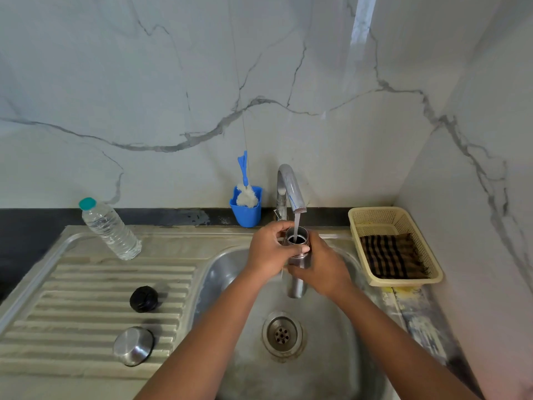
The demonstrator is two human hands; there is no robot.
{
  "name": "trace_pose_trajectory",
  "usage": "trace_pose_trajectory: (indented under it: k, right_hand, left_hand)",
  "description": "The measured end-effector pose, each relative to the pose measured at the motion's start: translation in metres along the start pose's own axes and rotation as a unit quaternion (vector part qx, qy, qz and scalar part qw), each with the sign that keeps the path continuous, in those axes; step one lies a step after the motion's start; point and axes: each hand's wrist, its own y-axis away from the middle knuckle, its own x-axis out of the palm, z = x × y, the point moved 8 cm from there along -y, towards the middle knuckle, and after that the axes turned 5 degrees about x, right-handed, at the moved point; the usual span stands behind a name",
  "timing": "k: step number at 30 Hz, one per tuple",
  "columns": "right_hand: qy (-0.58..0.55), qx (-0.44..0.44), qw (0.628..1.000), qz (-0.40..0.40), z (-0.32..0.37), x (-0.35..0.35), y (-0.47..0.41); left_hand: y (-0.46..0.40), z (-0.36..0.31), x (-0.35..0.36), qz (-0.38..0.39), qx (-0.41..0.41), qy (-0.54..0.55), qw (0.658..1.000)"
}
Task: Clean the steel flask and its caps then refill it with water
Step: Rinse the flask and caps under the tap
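Hands (269, 249) (323, 268) gripping cylindrical brushed-steel flask (297, 285), chrome tap (290, 189) streaming

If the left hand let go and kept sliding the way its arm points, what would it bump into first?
Probably the faucet. The left hand grips the steel flask and points up toward the back wall. The tap's base stands just beyond its fingers. Depth is hard to judge, so it might pass beside it.

Steel flask (297, 284) upright over round steel sink basin (230, 272), mouth right under curved chrome tap (290, 187) behind it. Left hand (269, 251) & right hand (324, 269) grip it from either side. On ribbed draining board (86, 284) left of basin: black round cap (143, 299), domed steel cap (133, 345) in front of it, clear plastic water bottle (109, 229) behind both.
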Motion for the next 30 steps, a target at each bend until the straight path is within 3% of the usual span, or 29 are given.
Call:
trace_pose_trajectory:
  k: [5, 10, 14, 18, 22, 26, 30]
  right_hand:
    - [-0.037, -0.006, 0.999, 0.023, 0.002, 0.001, -0.001]
    - [-0.028, 0.028, 0.994, 0.103, -0.001, 0.002, -0.005]
    - [-0.001, 0.025, 1.0, 0.007, 0.0, -0.008, -0.005]
    - [-0.064, -0.008, 0.997, 0.041, 0.011, -0.016, -0.01]
    - [0.004, -0.02, 1.0, 0.0, 0.022, -0.023, -0.014]
    - [-0.031, -0.01, 0.998, 0.06, 0.017, -0.025, -0.017]
    - [0.107, -0.033, 0.994, 0.015, 0.028, -0.014, -0.012]
  left_hand:
    - [0.0, -0.001, -0.002, -0.007, 0.002, 0.006, 1.0]
    - [0.004, 0.01, 0.001, 0.022, -0.031, 0.018, 0.999]
    - [0.006, 0.013, 0.001, 0.006, -0.042, 0.041, 0.998]
    - [0.007, 0.011, 0.006, 0.027, -0.026, 0.019, 0.999]
    - [0.007, 0.007, 0.007, 0.03, -0.006, 0.008, 0.999]
    - [0.006, 0.01, 0.005, 0.027, -0.009, 0.011, 1.0]
    - [0.006, 0.009, 0.002, 0.01, -0.009, 0.027, 1.0]
